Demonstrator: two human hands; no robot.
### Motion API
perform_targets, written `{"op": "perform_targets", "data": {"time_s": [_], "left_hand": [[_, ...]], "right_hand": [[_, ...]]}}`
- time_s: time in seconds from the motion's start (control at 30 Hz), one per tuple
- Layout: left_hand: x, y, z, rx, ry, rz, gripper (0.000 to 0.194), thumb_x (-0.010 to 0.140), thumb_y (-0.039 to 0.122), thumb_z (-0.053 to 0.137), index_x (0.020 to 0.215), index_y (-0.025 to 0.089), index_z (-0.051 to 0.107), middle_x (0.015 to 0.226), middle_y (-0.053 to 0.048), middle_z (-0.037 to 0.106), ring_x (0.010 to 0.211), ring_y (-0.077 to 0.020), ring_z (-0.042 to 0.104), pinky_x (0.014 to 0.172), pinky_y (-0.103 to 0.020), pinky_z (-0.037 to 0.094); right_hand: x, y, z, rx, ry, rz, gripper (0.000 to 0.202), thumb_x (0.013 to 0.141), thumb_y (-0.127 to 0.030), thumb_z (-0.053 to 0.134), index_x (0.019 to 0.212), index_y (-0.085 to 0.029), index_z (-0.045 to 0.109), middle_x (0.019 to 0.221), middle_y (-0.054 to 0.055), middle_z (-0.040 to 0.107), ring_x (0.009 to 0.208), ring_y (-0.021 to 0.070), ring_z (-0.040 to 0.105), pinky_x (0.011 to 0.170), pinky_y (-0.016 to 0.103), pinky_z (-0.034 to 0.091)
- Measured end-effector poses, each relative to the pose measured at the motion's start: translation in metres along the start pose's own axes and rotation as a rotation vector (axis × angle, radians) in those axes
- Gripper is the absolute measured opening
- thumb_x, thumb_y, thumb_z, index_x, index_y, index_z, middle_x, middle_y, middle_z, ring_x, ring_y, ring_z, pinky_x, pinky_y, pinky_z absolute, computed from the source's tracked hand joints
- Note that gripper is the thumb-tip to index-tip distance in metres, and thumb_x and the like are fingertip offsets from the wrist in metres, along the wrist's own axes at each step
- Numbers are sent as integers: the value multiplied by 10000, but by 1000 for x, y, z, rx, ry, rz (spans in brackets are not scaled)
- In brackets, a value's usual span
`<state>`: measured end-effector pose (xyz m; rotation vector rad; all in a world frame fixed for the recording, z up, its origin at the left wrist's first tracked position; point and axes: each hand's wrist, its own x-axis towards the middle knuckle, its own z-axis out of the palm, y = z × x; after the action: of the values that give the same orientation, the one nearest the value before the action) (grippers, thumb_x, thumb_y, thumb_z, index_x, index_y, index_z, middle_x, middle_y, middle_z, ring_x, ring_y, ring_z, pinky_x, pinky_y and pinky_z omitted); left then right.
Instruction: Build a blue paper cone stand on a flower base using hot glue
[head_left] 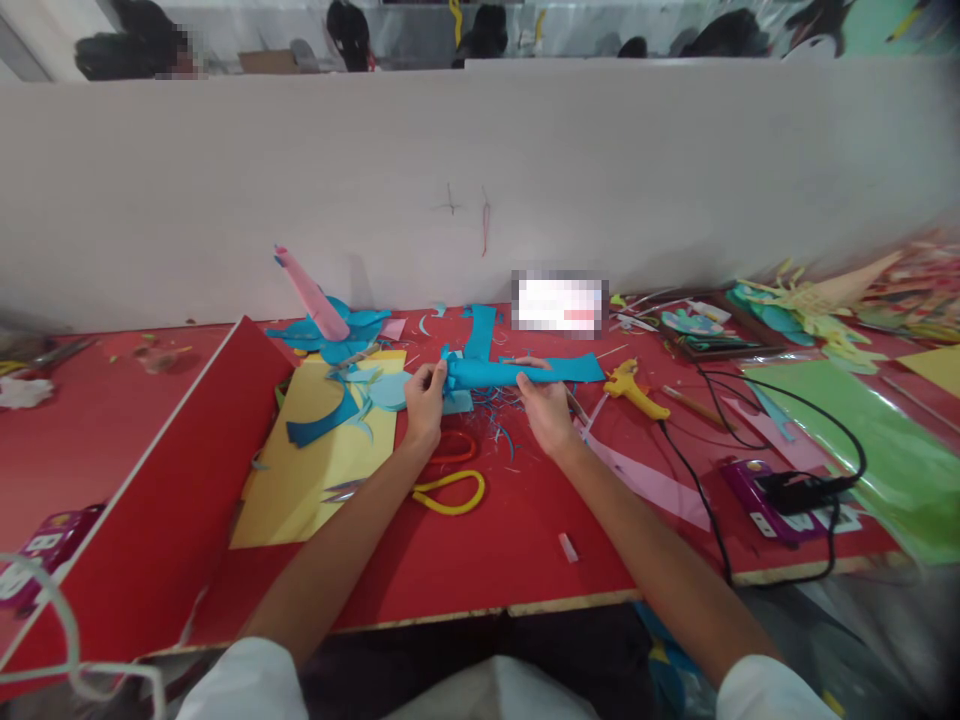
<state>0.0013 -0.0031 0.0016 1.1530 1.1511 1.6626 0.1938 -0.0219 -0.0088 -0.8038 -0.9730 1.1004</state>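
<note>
Between the fingertips of both hands, above the red tabletop, a bright blue craft strip lies nearly level. The left hand pinches its gathered, frilled end, thumb and forefinger closed on the material. The right hand clamps it farther along, thumb on the near face and fingers along the far edge, and the strip's wider end sticks out past them.

Just beyond the fingers, between the two hands, a second blue strip points toward the pale partition. Below them lie thin blue offcuts. Nearer the body than the left fingers are a red-handled tool, seen only in part, and yellow-handled scissors, whose blades run behind the left forearm.

To the left of the left fingers, pale blue cutouts and a curved dark blue piece rest on a yellow sheet; farther off, a pink cone leans up from blue petal-like shapes. To the right of the right fingers sits a yellow hot-glue gun with a black cord, near a pencil. A pink paper strip stretches out just beside the right forearm.
</note>
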Motion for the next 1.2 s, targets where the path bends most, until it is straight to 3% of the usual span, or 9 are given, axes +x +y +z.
{"op": "perform_targets", "data": {"time_s": [0.2,0.43,0.53,0.77,0.9,1.03,1.2], "left_hand": [[-1,1,4,-143,73,-115,696,769,794,726,640,218,356,602,65,273,536,-84,241,460,-243,200],[0,0,0,-19,16,-3,608,850,688,728,644,203,424,615,52,320,555,-96,285,488,-241,240],[0,-1,-1,21,15,35,615,860,682,722,638,199,412,622,48,326,575,-98,289,499,-235,245],[0,0,3,-138,90,-127,681,782,788,717,670,220,358,616,70,253,527,-80,241,457,-223,224],[0,0,1,-52,34,-57,638,791,726,757,663,208,407,632,59,291,552,-86,269,469,-226,239],[0,-1,0,24,-1,28,618,840,683,740,633,198,417,633,45,322,583,-97,295,486,-233,240],[-1,1,3,-96,69,-80,661,798,765,721,645,214,390,608,62,274,537,-90,250,458,-235,225]], "right_hand": [[0,-1,0,16,67,9,485,722,-516,904,1081,-283,678,965,14,707,942,217,672,979,416,561],[-2,-6,5,41,35,26,480,711,-523,909,1060,-286,679,1073,43,740,1044,245,689,1021,445,555],[-2,-2,4,29,58,62,483,707,-537,909,1036,-271,676,1029,36,742,969,237,697,964,444,584],[-2,1,3,46,57,35,428,716,-458,920,1017,-259,690,948,7,721,899,200,681,962,407,569],[-4,-5,7,70,23,48,454,721,-479,914,1041,-271,669,1030,29,745,984,229,708,977,428,572],[-4,-4,7,60,42,86,468,721,-513,905,1036,-272,657,999,22,736,934,232,710,932,439,589],[-3,0,4,49,70,65,466,697,-480,921,1026,-267,669,966,8,730,930,220,698,977,439,573]]}}
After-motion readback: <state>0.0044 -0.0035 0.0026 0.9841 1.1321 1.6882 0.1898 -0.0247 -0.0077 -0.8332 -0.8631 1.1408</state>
